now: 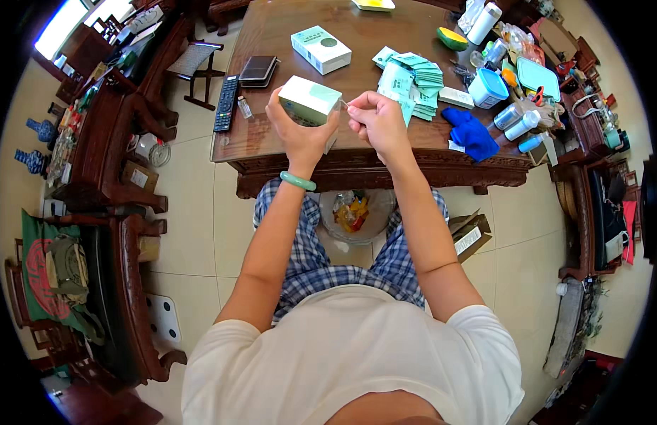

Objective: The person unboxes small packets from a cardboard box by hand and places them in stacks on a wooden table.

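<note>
Well, left hand (300, 131) holds box (309, 100); right hand (377, 120) pinches sth. tiny, unclear.

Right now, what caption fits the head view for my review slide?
Left hand holds a small box above the wooden table while the right hand pinches at its end.

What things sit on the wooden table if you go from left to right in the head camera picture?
Black remote control → dark wallet → pale green box held in the left hand → right hand → stack of green packets → blue cloth → small silver cans.
</note>
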Demonstrator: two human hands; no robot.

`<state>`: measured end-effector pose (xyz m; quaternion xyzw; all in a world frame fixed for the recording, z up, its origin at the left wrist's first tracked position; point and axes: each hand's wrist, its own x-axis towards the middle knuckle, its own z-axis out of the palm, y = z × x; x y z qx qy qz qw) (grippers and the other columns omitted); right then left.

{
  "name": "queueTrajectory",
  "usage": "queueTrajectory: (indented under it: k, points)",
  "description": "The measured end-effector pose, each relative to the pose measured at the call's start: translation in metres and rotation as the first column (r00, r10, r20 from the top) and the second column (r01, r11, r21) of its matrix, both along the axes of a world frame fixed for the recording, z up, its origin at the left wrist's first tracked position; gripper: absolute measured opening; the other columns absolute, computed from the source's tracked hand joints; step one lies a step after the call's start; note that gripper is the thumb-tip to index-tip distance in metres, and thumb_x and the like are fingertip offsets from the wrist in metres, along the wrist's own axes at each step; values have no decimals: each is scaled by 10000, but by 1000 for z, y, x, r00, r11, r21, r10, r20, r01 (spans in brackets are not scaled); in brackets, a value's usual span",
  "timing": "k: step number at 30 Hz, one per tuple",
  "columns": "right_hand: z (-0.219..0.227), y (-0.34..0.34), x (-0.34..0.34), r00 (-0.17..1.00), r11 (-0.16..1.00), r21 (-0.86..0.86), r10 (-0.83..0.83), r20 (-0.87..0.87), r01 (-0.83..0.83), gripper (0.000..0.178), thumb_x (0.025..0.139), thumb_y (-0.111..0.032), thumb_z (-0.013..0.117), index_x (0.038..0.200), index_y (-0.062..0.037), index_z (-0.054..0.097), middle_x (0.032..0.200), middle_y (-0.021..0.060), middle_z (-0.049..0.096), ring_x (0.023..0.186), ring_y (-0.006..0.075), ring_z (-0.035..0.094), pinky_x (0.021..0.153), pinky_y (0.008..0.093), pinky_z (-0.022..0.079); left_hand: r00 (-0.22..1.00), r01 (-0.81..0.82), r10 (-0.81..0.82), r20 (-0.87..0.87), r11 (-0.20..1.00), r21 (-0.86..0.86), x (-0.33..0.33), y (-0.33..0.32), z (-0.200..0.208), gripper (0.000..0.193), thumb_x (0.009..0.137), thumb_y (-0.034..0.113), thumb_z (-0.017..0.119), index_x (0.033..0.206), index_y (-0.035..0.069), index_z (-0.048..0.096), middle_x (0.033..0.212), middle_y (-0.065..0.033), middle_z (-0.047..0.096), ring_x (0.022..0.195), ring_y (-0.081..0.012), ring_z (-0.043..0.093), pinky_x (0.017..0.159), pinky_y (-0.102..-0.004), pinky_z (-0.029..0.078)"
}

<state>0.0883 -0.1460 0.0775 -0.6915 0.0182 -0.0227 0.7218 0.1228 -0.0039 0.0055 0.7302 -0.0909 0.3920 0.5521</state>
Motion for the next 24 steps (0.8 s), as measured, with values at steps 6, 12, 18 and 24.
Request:
queueTrajectory:
  k: [6,12,18,24]
  points:
    - [10,-1,13,995,994,-99,36,-96,-45,72,911,-65,626,858,-19,612,641,22,591,450,31,417,392,194,266,1000,-14,13,23,999,30,-3,-5,2,892,590,212,873,1309,30,378,1206,-164,458,1123,-337,485,953,-445,414]
    - [11,2,2,976,986,-18,160,-151,-164,87,914,-56,612,838,-20,591,655,40,594,452,29,419,394,176,279,999,40,-40,3,999,-35,5,-1,1,872,587,202,865,1303,30,398,1191,-159,469,1116,-330,500,945,-437,428]
    - [11,0,-12,974,977,-47,205,-94,-210,103,912,-61,620,832,-10,581,650,27,582,498,42,452,419,190,306,997,82,-82,-3,997,6,8,5,2,896,579,197,860,1327,33,394,1195,-163,475,1115,-328,509,946,-429,439]
    - [7,-2,-24,767,642,-597,21,641,481,99,876,-96,642,826,-44,575,683,134,613,665,343,605,587,428,449,963,258,-258,-77,966,-17,14,19,6,1021,606,142,894,1445,38,321,1253,-144,490,1165,-250,513,995,-382,448]
